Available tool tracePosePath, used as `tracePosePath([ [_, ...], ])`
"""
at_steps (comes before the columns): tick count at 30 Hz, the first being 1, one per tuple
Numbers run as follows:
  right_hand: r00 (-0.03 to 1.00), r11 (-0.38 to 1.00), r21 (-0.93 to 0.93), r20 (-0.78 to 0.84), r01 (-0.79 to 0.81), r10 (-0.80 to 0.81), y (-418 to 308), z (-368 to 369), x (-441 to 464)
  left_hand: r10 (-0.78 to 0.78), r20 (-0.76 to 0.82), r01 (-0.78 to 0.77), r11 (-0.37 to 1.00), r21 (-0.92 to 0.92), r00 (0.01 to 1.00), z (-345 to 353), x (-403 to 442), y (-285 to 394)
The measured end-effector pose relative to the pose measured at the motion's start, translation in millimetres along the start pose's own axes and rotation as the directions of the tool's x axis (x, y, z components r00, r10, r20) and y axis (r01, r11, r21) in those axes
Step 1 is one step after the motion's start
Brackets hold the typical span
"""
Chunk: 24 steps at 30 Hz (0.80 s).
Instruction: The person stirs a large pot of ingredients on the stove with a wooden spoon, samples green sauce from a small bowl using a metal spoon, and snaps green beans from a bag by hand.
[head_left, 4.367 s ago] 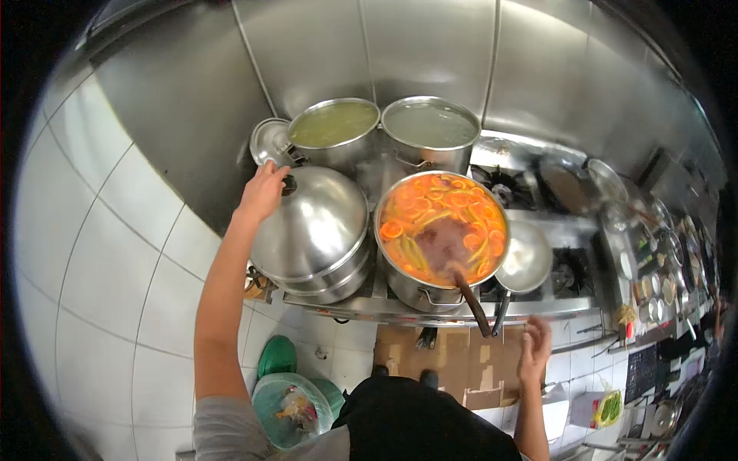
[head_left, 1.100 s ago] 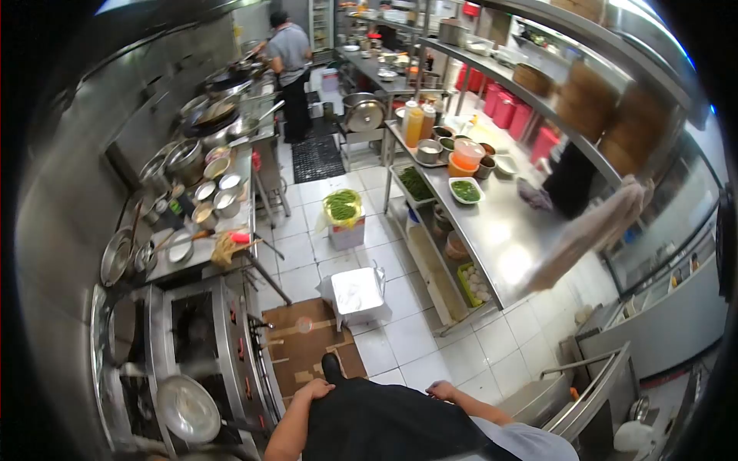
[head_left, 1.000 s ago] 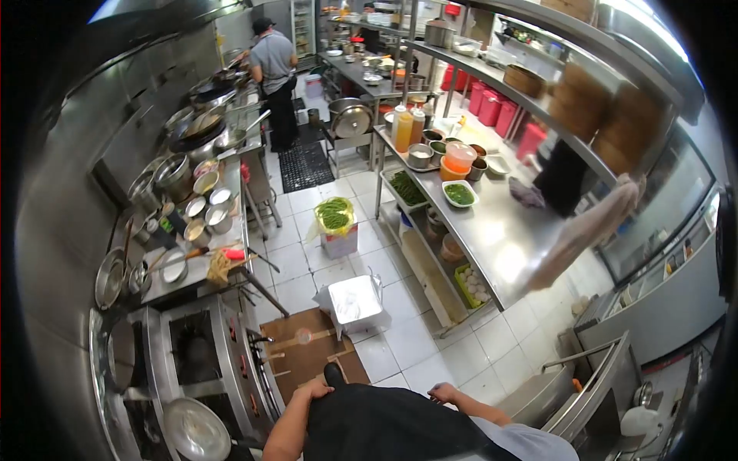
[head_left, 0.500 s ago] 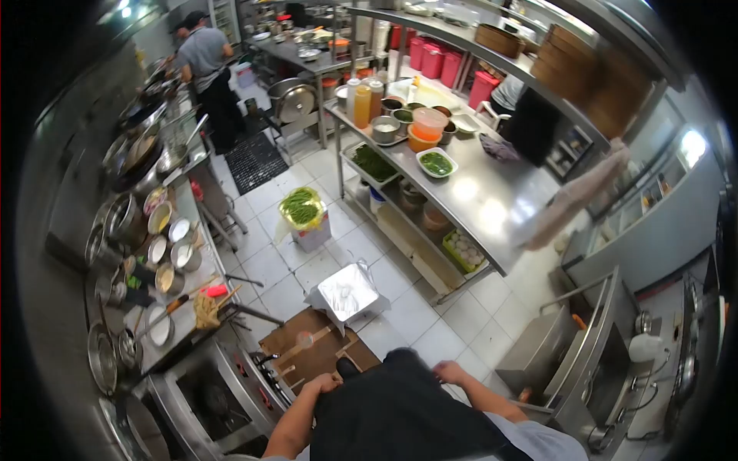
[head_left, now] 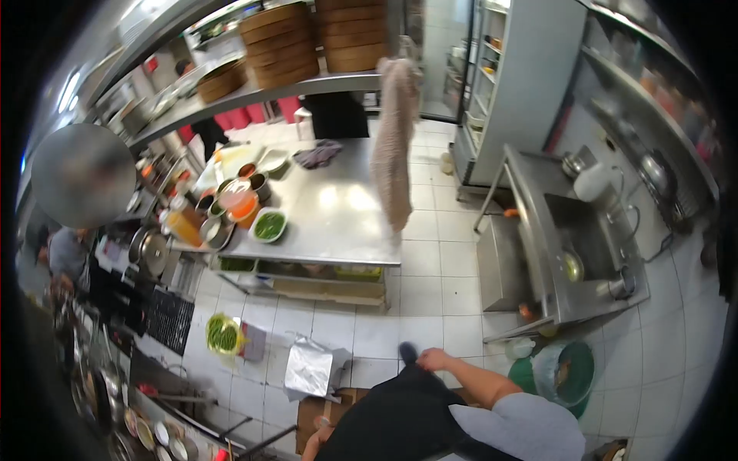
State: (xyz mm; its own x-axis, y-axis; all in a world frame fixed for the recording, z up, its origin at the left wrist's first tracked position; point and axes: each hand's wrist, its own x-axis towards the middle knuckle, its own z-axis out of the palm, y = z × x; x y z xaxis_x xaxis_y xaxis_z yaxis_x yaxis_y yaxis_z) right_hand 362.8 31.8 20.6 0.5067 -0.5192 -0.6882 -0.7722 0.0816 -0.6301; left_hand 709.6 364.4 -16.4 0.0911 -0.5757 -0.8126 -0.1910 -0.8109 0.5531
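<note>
My right hand [head_left: 434,359] hangs beside the black apron [head_left: 392,415], near a dark shoe [head_left: 407,353] on the tiled floor. Its fingers look loosely curled, and nothing shows in them. Low in the picture, my left hand [head_left: 318,439] shows at the apron's other edge, partly covered and blurred, so its fingers cannot be made out. Ahead on the floor stands a foil-topped box [head_left: 309,369] beside brown cardboard [head_left: 311,415]. Left of it is a yellow-lined container of green beans [head_left: 223,335].
A steel worktable [head_left: 330,207] with bowls and sauce bottles is ahead. Over its end hangs a pale towel [head_left: 396,142]. To the right are a sink [head_left: 588,238] and a green bin [head_left: 573,373]. Cookware lines the left side, where another person [head_left: 69,253] stands.
My view has swung to the right, bringing the sink, fridge and green bin further into sight. My right arm now reaches forward across my front. The stove side has slid to the lower left.
</note>
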Motion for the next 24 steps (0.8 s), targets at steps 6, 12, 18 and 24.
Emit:
tracePosePath([
  [6, 0.982, 0.966, -0.259, -0.179, 0.003, -0.051, 38, -58, 11, 0.067, 0.178, -0.151, 0.844, 0.514, 0.982, -13, 101, 165],
  [12, 0.938, 0.993, -0.101, -0.335, 0.059, -0.09, 24, -186, 6, 0.147, 0.334, -0.365, 0.428, 0.827, 0.931, 47, 193, 386],
  [18, 0.886, 0.843, 0.413, -0.441, 0.344, -0.146, 8, -249, 71, 0.359, 0.399, -0.515, 0.748, 0.417, 0.844, 111, 291, 541],
  [24, 0.971, 0.825, 0.565, -0.192, -0.009, 0.142, 66, -287, 100, 0.162, 0.429, -0.435, 0.591, 0.679, 0.889, 118, 378, 696],
])
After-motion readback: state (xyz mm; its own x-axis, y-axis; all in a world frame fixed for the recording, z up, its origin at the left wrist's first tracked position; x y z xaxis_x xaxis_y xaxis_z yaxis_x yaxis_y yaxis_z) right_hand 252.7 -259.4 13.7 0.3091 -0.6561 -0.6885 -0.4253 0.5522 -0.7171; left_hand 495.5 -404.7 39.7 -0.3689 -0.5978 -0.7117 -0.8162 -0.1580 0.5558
